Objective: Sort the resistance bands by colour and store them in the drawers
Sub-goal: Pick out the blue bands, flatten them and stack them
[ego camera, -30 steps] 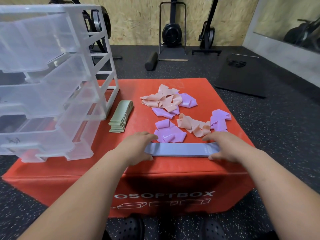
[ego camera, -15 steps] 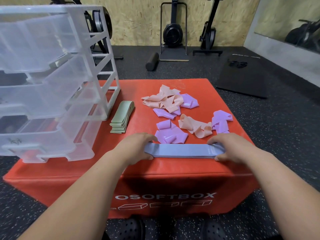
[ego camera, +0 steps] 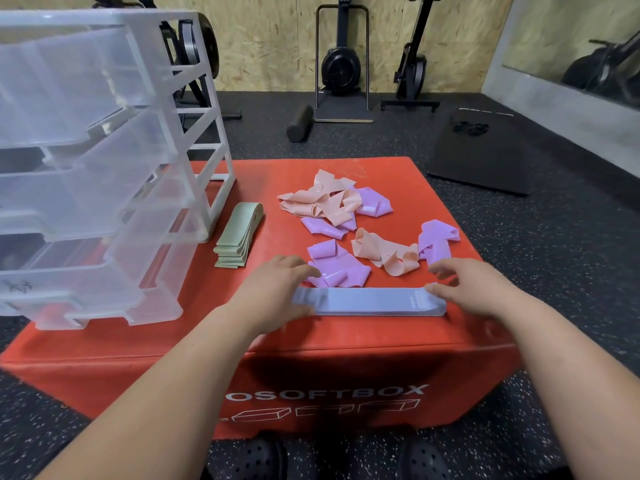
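A clear plastic drawer unit [ego camera: 194, 140] stands on the left of a red soft box [ego camera: 346, 344], its see-through drawers [ego camera: 86, 199] pulled partly out in steps, the lower ones furthest. Just right of the unit lies a neat stack of green bands [ego camera: 239, 235], flat on the box top.

At the near middle, the left hand [ego camera: 273, 292] holds the left end of a flat stack of blue bands [ego camera: 370, 301], fingers curved over its far edge and thumb at its near edge. The stack lies crosswise near the front edge of the box.

Behind it, loose bands are scattered: crumpled purple bands [ego camera: 332, 268] touching the left fingertips, a tangled heap of pink bands [ego camera: 322, 202] with purple mixed in further back, one twisted pink band [ego camera: 384, 252], and a folded purple band [ego camera: 436, 240] to the right.

The right hand [ego camera: 474, 289] is spread and relaxed, its thumb tip resting on the right end of the blue stack, the other fingers raised and gripping nothing.

On the dark floor beyond are a foam roller [ego camera: 299, 123] and a black mat [ego camera: 481, 157].
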`<control>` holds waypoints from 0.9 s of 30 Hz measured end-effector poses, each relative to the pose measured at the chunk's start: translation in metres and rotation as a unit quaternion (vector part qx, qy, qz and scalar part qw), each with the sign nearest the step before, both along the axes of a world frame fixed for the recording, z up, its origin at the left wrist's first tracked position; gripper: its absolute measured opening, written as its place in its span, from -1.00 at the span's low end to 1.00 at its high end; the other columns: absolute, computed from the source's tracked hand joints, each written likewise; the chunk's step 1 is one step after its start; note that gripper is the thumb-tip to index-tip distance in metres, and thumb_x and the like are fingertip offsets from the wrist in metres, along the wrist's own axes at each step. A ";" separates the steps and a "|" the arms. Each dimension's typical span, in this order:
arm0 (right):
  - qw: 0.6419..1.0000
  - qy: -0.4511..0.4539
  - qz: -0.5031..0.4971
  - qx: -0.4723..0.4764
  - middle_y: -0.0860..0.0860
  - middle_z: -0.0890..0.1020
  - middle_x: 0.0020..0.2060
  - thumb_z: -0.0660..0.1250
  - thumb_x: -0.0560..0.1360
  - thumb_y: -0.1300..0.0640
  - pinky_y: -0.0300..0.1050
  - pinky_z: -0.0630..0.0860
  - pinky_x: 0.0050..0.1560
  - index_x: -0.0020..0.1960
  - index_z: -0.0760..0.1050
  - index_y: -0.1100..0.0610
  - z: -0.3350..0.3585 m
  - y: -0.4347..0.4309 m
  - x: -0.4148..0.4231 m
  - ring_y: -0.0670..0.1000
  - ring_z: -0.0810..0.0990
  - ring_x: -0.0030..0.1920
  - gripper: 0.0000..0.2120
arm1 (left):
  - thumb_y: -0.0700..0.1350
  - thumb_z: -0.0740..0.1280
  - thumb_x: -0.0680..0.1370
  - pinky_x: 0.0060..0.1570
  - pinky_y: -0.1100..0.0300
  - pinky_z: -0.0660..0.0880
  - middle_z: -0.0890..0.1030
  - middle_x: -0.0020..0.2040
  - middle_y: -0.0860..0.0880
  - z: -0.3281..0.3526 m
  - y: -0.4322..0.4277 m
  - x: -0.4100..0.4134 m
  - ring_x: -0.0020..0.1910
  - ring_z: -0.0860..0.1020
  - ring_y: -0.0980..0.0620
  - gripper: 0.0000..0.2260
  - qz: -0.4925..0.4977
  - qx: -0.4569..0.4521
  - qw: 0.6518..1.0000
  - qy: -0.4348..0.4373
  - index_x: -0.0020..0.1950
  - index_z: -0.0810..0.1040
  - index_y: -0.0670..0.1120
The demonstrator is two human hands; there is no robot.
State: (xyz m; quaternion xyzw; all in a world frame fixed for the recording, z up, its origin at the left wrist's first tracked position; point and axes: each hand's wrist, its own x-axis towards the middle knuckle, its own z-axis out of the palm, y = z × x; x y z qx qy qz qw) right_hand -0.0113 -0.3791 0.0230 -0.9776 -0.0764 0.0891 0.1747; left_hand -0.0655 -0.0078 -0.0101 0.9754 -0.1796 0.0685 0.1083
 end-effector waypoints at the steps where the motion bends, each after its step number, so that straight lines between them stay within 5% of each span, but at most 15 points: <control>1: 0.999 0.000 -0.031 0.006 -0.03 0.69 0.16 0.49 0.53 -0.11 -0.08 0.50 0.21 0.35 0.59 -0.05 -0.001 -0.002 0.001 0.03 0.64 0.14 -0.58 | 0.19 0.53 0.43 0.18 -0.05 0.50 0.58 0.26 0.07 0.001 -0.006 -0.001 0.20 0.51 -0.07 -0.47 -0.004 0.006 1.000 -0.017 0.37 0.57 0.12; 8: 0.991 0.057 -0.118 0.037 -0.02 0.68 -0.22 0.55 0.47 -0.08 -0.17 0.43 -0.31 0.22 0.64 0.05 -0.017 -0.002 0.002 -0.05 0.56 -0.39 -0.62 | 0.11 0.43 0.54 0.19 0.02 0.43 0.58 0.20 0.08 -0.001 -0.054 -0.007 0.21 0.53 -0.08 -0.61 -0.020 0.043 0.997 -0.056 0.37 0.57 0.15; 12: 0.983 0.079 -0.153 0.071 0.00 0.59 -0.40 0.59 0.41 -0.01 -0.14 0.39 -0.29 -0.02 0.70 0.22 -0.024 -0.002 0.004 0.03 0.44 -0.45 -0.68 | 0.01 0.44 0.54 0.03 -0.04 0.56 0.53 0.11 0.07 -0.003 -0.060 -0.008 0.13 0.54 -0.09 -0.71 -0.008 0.056 0.998 -0.019 0.26 0.60 0.13; 15: 0.976 0.111 -0.167 0.084 0.03 0.42 -0.46 0.56 0.37 0.02 -0.10 0.32 -0.30 -0.24 0.66 0.14 -0.020 0.001 0.000 0.06 0.30 -0.44 -0.81 | 0.00 0.45 0.53 -0.04 -0.04 0.59 0.52 0.10 0.09 -0.003 -0.060 -0.007 0.12 0.54 -0.05 -0.72 -0.003 0.055 0.998 -0.011 0.23 0.61 0.14; 21: 0.974 0.111 -0.174 0.097 -0.01 0.25 -0.50 0.44 0.30 0.17 -0.05 0.16 -0.28 -0.34 0.43 0.05 -0.013 0.014 -0.004 0.05 0.16 -0.41 -0.81 | 0.01 0.44 0.53 -0.10 0.04 0.56 0.53 0.12 0.11 -0.005 -0.059 -0.005 0.13 0.55 -0.02 -0.72 -0.001 0.048 0.999 -0.009 0.24 0.62 0.16; 27: 0.979 0.071 -0.155 0.108 0.00 0.37 -0.48 0.48 0.25 0.19 -0.08 0.28 -0.35 -0.39 0.54 0.04 -0.013 0.015 -0.005 0.06 0.29 -0.42 -0.86 | 0.13 0.48 0.50 -0.07 0.08 0.54 0.53 0.13 0.15 -0.005 -0.054 -0.004 0.12 0.55 0.02 -0.69 -0.012 0.034 0.999 -0.001 0.23 0.60 0.18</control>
